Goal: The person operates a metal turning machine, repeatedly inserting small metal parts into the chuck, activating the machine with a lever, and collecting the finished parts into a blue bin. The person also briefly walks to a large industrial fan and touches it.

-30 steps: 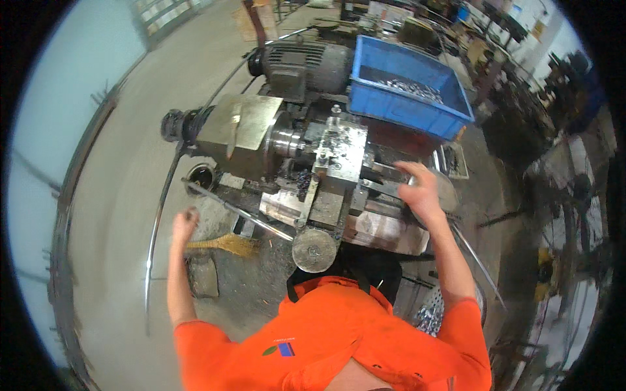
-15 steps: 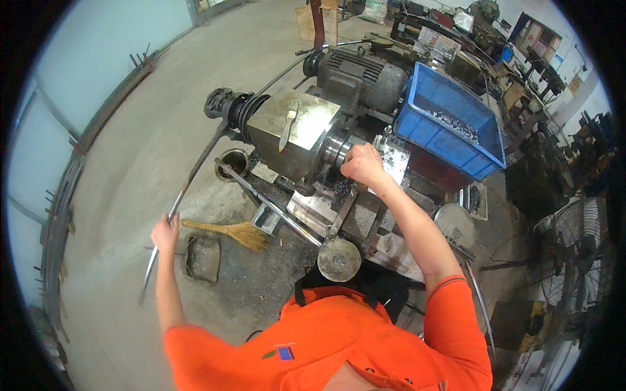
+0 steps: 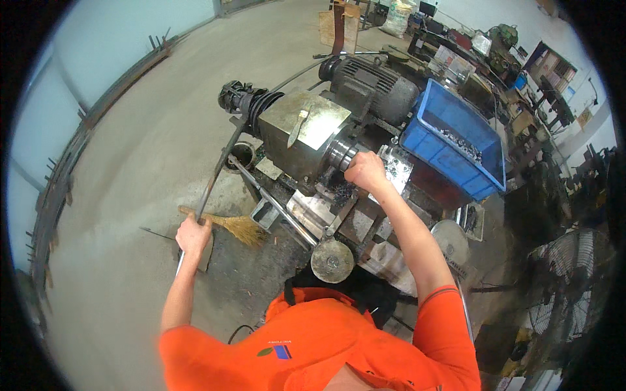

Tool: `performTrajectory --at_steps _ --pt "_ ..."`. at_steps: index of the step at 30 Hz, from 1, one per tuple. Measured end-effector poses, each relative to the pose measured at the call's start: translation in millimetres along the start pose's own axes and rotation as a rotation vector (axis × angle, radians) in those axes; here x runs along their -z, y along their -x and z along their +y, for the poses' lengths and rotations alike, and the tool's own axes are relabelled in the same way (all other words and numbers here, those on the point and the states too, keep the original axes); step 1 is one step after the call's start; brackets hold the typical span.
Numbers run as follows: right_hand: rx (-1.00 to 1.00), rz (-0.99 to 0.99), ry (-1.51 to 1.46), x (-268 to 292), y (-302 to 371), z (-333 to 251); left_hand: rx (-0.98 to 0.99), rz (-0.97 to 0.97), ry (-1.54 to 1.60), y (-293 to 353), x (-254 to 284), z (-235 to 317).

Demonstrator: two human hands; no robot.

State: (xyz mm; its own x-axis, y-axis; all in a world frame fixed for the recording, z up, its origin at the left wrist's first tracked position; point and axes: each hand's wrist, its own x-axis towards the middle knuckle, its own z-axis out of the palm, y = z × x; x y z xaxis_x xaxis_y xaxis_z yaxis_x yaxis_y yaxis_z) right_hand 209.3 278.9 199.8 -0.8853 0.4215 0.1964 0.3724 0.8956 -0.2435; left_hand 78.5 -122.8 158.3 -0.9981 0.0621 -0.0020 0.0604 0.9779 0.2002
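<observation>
My left hand (image 3: 193, 234) is wrapped round a long metal lever (image 3: 218, 173) that slants up to the rear end of a small lathe's headstock (image 3: 287, 153). My right hand (image 3: 366, 173) is closed at the front of the shiny round spindle nose (image 3: 340, 153). What its fingers grip there, if anything, is hidden. On the headstock's bright top lies a flat paintbrush (image 3: 298, 128). Below my right hand, dark metal chips surround the slide, and a round handwheel (image 3: 332, 261) sits near my body.
A blue crate (image 3: 450, 151) holding small metal parts stands right of the spindle, beside a grimy electric motor (image 3: 373, 88). A straw broom (image 3: 239, 229) lies on the floor near my left hand. A metal bar (image 3: 282, 210) slants across the lathe's front. At right stands a caged fan (image 3: 564, 280).
My left hand has swung the lever to the right, closer to the lathe. My right hand stays at the spindle nose. The whole view has shifted slightly.
</observation>
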Motion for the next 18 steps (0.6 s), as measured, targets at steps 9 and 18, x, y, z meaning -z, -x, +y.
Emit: performTrajectory --at_steps 9,18 --pt "-0.002 0.201 0.074 23 14 0 -0.468 -0.379 0.281 -71 14 -14" --pt "-0.240 0.361 0.140 138 43 115 -0.308 -0.638 0.985 -93 -33 -7"
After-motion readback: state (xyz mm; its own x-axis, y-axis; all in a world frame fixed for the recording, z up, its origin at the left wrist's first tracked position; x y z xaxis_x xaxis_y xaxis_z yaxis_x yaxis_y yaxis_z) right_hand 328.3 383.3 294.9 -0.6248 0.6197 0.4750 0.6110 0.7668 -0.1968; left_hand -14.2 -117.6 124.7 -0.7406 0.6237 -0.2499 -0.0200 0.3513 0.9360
